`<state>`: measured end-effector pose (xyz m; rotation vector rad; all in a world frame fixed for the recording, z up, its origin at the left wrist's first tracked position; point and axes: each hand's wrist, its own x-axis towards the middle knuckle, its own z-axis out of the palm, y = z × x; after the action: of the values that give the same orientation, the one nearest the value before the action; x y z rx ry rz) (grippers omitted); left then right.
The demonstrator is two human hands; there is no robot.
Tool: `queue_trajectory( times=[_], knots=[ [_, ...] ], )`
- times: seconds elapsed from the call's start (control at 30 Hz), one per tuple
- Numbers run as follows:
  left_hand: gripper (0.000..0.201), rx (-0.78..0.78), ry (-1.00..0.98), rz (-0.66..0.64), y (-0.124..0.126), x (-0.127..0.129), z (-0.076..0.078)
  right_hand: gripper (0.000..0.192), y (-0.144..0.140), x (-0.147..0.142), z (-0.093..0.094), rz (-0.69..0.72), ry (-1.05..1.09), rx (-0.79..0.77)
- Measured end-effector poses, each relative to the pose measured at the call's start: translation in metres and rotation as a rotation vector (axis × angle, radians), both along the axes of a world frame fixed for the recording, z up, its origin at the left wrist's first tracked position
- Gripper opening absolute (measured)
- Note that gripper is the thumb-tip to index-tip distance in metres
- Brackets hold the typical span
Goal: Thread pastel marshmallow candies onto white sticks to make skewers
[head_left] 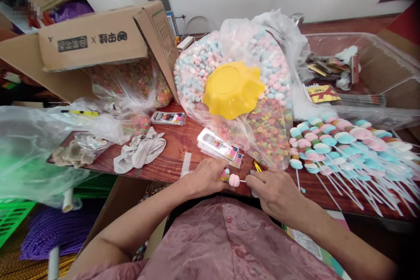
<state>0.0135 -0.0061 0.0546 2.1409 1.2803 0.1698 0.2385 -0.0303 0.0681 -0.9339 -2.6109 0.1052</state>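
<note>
At the table's front edge, my left hand (208, 177) is closed around the candy end of a marshmallow skewer (234, 180). A pink marshmallow shows beside its fingers, with some coloured candy partly hidden by them. My right hand (274, 190) pinches the skewer's white stick just right of the marshmallow. A shiny gold piece (258, 166) lies by the right fingertips. Printed cards (216, 144) are stacked just beyond my left hand. To the right lies a pile of candy skewers (341, 138), with white sticks pointing towards me.
A yellow wavy bowl (232, 87) rests upside down on clear bags of marshmallows (193, 70) and ring candies (269, 131). An open carton (98, 48) stands left, near grey gloves (141, 151). A clear bin (390, 61) sits back right. Part of another person appears far left.
</note>
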Motion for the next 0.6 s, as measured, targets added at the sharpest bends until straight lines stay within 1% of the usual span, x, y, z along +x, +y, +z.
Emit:
queue_trajectory(
  times=[0.1,0.23,0.33,0.4,0.5,0.53,0.57,0.6],
  knots=[
    [0.036,-0.053,0.012,-0.052,-0.002,0.004,0.002,0.021,0.009,0.001,0.004,0.049,-0.029,-0.144],
    [0.035,-0.095,-0.004,-0.072,-0.005,0.013,0.002,0.018,0.016,-0.005,0.012,0.047,-0.069,-0.262],
    [0.035,-0.124,-0.006,-0.103,-0.006,0.016,0.001,0.017,0.019,-0.011,0.013,0.051,-0.105,-0.373],
    [0.042,-0.143,-0.041,-0.126,-0.005,0.014,0.001,0.017,0.021,-0.013,0.011,0.059,-0.123,-0.432],
    [0.069,-0.130,-0.082,-0.148,-0.004,0.007,0.007,0.022,0.024,-0.011,0.006,0.078,-0.105,-0.483],
    [0.074,-0.118,-0.066,-0.147,-0.003,0.003,0.010,0.025,0.025,-0.008,0.005,0.071,-0.082,-0.498],
    [0.072,-0.108,-0.034,-0.142,-0.003,-0.001,0.013,0.027,0.026,-0.006,0.004,0.058,-0.050,-0.513],
    [0.062,-0.103,0.006,-0.136,-0.004,-0.005,0.015,0.028,0.026,-0.003,0.004,0.045,-0.011,-0.523]
  ],
)
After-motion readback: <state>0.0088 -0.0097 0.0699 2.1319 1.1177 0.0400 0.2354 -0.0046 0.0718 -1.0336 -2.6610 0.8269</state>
